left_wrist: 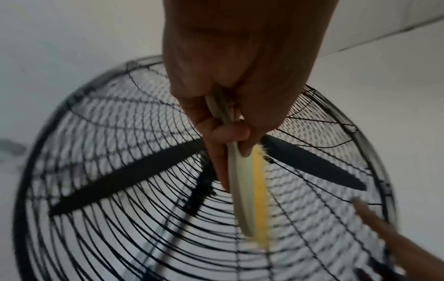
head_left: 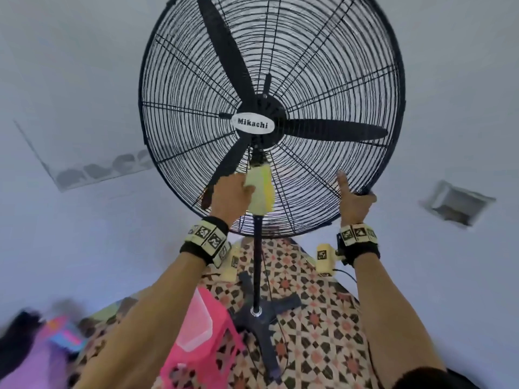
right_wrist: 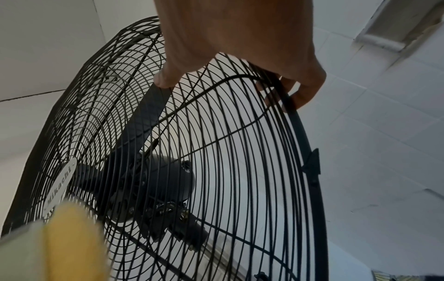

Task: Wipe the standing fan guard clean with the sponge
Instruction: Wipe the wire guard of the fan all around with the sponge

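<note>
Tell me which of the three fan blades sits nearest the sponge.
The lower-left blade, running down behind the left hand holding the sponge; the others point up and right.

The fan guard (head_left: 323,80) is a big round cage of thin black wires with a white oval "Mikachi" badge at its centre, upright on a black pole. The sponge (head_left: 259,192), pale with a yellow layer, lies flat against the lower wires, gripped in the left hand (head_left: 230,195); the right hand (head_left: 355,202) grips the guard's lower rim.
</note>
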A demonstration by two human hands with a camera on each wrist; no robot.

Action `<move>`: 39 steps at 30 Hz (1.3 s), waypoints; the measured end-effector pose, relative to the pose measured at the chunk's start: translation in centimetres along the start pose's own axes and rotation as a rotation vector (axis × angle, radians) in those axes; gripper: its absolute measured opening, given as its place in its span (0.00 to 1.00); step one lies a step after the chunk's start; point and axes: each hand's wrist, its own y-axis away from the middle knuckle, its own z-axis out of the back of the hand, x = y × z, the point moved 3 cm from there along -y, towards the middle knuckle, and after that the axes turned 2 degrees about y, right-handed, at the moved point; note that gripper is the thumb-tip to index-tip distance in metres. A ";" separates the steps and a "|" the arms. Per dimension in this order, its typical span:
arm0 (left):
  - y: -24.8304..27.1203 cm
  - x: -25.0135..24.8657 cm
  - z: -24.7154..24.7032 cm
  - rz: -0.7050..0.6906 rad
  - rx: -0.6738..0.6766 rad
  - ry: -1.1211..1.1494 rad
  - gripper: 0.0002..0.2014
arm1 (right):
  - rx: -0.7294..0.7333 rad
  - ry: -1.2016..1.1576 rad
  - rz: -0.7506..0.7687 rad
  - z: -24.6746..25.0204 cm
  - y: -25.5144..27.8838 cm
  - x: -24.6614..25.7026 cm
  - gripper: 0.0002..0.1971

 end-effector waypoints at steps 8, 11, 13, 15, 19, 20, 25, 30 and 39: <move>0.6 3.1 -0.2 0.229 -0.002 0.057 0.15 | 0.018 0.058 -0.023 0.5 0.1 0.1 0.57; 0.4 2.1 0.7 0.136 0.013 0.065 0.14 | 0.000 0.051 -0.014 0.1 0.0 0.2 0.58; 0.5 0.4 0.2 0.055 0.061 0.112 0.13 | 0.000 0.054 -0.014 0.2 0.0 0.0 0.59; 0.7 -0.1 -0.6 0.063 0.082 0.155 0.11 | 0.013 0.062 -0.023 0.4 0.1 -0.1 0.59; 1.3 2.2 -0.3 0.209 0.021 0.033 0.16 | 0.012 0.058 -0.019 0.7 0.3 0.2 0.56; 1.5 2.5 0.2 0.231 -0.004 0.014 0.16 | 0.008 0.051 -0.021 0.5 0.3 0.3 0.56; 2.0 0.3 0.1 0.079 0.027 0.095 0.14 | 0.005 0.033 -0.015 0.1 0.4 0.5 0.58; 3.1 0.8 -1.9 0.172 0.083 0.119 0.15 | 0.005 0.043 -0.029 0.5 -0.2 -0.1 0.61; 3.2 -0.5 -2.1 0.072 0.075 0.152 0.11 | -0.038 -0.023 -0.151 -1.7 2.5 -3.3 0.59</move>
